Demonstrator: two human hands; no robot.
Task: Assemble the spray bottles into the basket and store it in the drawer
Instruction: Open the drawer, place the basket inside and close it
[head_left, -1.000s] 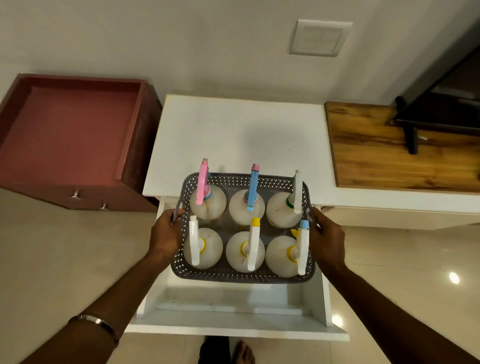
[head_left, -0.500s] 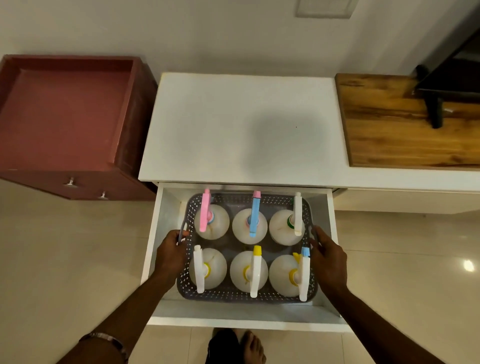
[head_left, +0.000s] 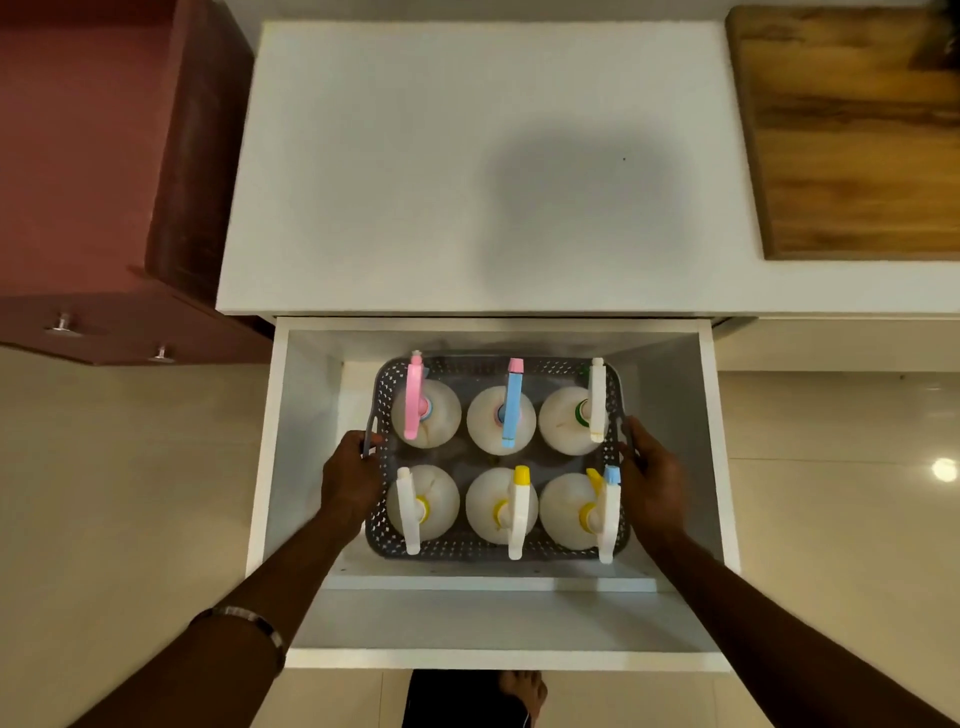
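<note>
The left hand (head_left: 349, 480) and right hand (head_left: 655, 480) grip the basket (head_left: 498, 548) sides to keep it level. It sits low inside the drawer (head_left: 719, 467), so the six bottles (head_left: 498, 421) stay upright.

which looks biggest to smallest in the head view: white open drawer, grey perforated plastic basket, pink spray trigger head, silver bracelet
1. White open drawer
2. Grey perforated plastic basket
3. Pink spray trigger head and silver bracelet: similar apparent size, and the bracelet is nearer the camera, so no ranking.
</note>
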